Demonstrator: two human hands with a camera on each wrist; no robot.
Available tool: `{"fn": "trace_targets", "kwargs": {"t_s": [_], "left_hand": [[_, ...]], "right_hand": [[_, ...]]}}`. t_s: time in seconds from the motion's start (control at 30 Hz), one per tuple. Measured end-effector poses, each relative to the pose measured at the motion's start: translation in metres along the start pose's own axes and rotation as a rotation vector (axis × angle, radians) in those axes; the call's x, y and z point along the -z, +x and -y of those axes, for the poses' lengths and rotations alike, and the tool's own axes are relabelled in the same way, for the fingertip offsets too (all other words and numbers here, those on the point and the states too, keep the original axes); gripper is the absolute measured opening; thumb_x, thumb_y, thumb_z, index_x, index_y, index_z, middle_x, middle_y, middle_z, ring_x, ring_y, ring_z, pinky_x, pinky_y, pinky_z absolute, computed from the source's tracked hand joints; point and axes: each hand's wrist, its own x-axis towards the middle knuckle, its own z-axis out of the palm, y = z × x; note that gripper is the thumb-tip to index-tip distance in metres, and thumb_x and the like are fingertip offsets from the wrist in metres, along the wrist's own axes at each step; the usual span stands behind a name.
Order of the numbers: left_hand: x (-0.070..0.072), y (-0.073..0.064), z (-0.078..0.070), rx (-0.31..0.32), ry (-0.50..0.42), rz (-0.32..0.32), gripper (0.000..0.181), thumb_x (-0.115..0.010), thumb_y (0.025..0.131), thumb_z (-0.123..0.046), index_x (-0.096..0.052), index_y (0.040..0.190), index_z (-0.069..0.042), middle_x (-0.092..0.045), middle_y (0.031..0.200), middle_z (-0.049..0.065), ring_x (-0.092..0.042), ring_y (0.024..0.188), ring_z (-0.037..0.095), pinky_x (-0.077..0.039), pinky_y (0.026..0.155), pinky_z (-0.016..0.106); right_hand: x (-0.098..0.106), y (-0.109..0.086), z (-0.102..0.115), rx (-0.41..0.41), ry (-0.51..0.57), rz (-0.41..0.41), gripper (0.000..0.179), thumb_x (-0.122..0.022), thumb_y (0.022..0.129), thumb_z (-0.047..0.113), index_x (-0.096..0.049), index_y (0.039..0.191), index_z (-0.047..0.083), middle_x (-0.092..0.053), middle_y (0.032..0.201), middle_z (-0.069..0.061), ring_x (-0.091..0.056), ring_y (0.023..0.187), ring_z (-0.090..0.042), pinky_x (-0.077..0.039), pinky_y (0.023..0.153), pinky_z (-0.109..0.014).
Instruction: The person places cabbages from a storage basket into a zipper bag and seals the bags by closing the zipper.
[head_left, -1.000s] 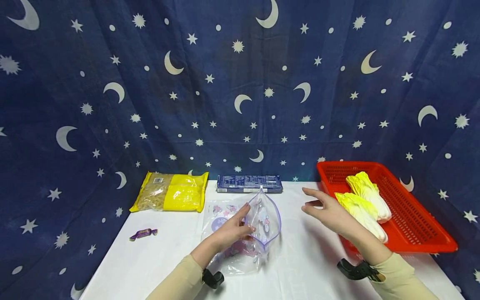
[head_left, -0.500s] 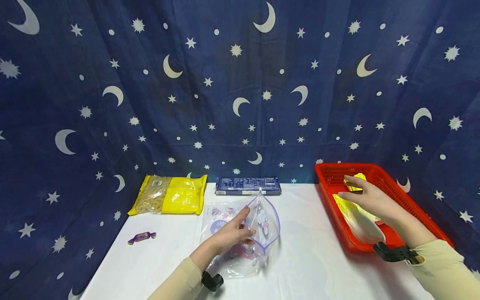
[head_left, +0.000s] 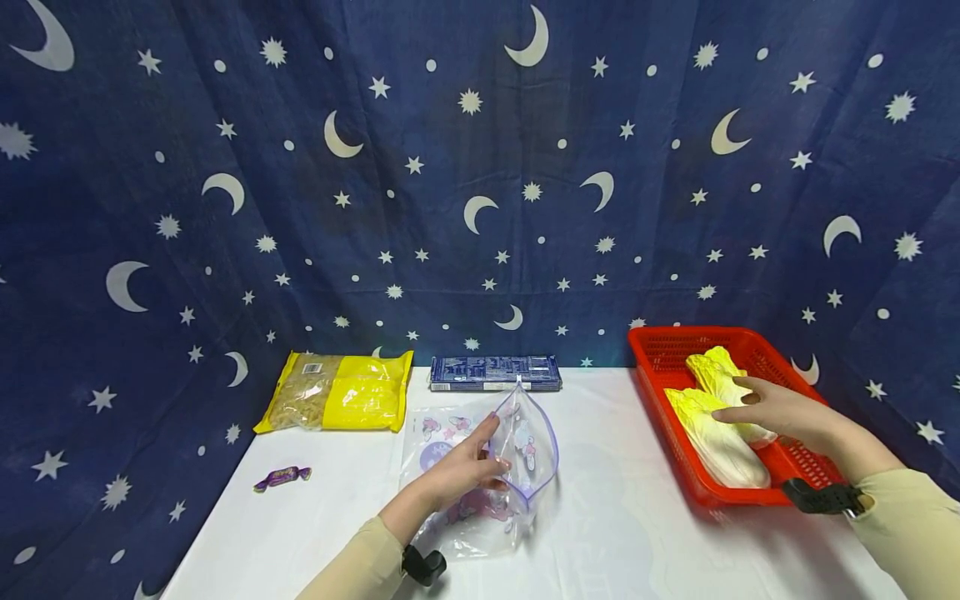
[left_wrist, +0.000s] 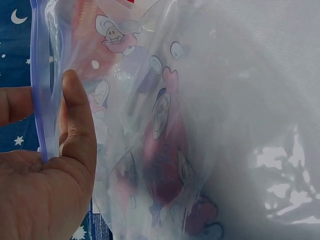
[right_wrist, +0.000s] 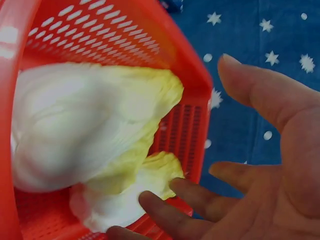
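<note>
My left hand (head_left: 463, 471) holds a clear zip bag (head_left: 480, 533) by its purple-edged mouth, which gapes toward the right. In the left wrist view the purple zip strip (left_wrist: 41, 75) runs between the fingers, and pink cartoon prints show on the plastic. My right hand (head_left: 787, 414) is over the red basket (head_left: 667, 433) with fingers spread and nothing in them. Two napa cabbages with yellow leaf tips lie in the basket: the nearer cabbage (head_left: 723, 446) and the farther cabbage (head_left: 720, 371). In the right wrist view the fingertips (right_wrist: 150, 200) overlap the farther cabbage.
A yellow pasta-like bag (head_left: 352, 392) lies at the back left of the white table (head_left: 600, 533). Beside it is a flat dark blue box (head_left: 495, 373). A purple wrapped candy (head_left: 282, 477) lies at the left. A starry blue curtain (head_left: 450, 225) hangs behind.
My right hand has moved right, from beside the basket to above the cabbages in it, with its fingers still spread. My left hand keeps its hold on the zip bag.
</note>
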Motion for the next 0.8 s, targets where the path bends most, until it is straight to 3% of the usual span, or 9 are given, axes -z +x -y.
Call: {"fn": "trace_targets", "kwargs": {"t_s": [0.07, 0.2, 0.3, 0.57, 0.8], "left_hand": [[0.000, 0.000, 0.000, -0.001, 0.001, 0.002, 0.092, -0.066, 0.092, -0.003, -0.009, 0.164, -0.004, 0.003, 0.170, 0.018, -0.062, 0.102, 0.032, -0.061, 0.087, 0.043], [-0.001, -0.001, 0.000, -0.007, 0.000, 0.014, 0.092, -0.065, 0.092, -0.003, -0.008, 0.164, -0.003, 0.005, 0.170, 0.019, -0.062, 0.101, 0.032, -0.062, 0.085, 0.040], [-0.002, -0.001, 0.000, -0.013, -0.004, 0.021, 0.092, -0.065, 0.092, -0.002, -0.007, 0.164, -0.003, 0.007, 0.170, 0.019, -0.062, 0.101, 0.031, -0.062, 0.085, 0.039], [-0.004, -0.001, -0.001, 0.010, 0.001, 0.000, 0.092, -0.066, 0.091, -0.003, -0.010, 0.164, -0.004, 0.001, 0.170, 0.019, -0.063, 0.106, 0.039, -0.061, 0.086, 0.038], [-0.005, 0.000, -0.001, 0.019, -0.002, -0.002, 0.092, -0.066, 0.091, -0.002, -0.010, 0.164, -0.005, -0.003, 0.169, 0.020, -0.062, 0.108, 0.042, -0.061, 0.086, 0.039]], "right_hand": [[0.002, 0.001, -0.004, -0.028, 0.027, 0.044, 0.102, -0.065, 0.097, 0.045, -0.005, 0.154, -0.016, -0.024, 0.146, -0.050, -0.044, 0.126, -0.059, -0.054, 0.084, -0.064], [0.002, 0.002, -0.011, -0.087, 0.053, 0.096, 0.101, -0.064, 0.098, 0.045, -0.008, 0.152, -0.018, -0.045, 0.136, -0.045, -0.056, 0.119, -0.051, -0.054, 0.083, -0.067], [-0.001, 0.002, -0.016, -0.117, 0.067, 0.113, 0.099, -0.065, 0.097, 0.045, -0.012, 0.151, -0.019, -0.054, 0.128, -0.040, -0.058, 0.116, -0.049, -0.057, 0.083, -0.061], [-0.010, 0.007, -0.030, -0.185, 0.145, 0.158, 0.099, -0.067, 0.096, 0.043, -0.010, 0.152, -0.017, -0.038, 0.138, -0.048, -0.053, 0.119, -0.055, -0.060, 0.081, -0.055], [-0.013, 0.009, -0.035, -0.204, 0.108, 0.170, 0.097, -0.068, 0.096, 0.044, -0.017, 0.149, -0.019, -0.041, 0.136, -0.046, -0.057, 0.114, -0.049, -0.059, 0.083, -0.056]]}}
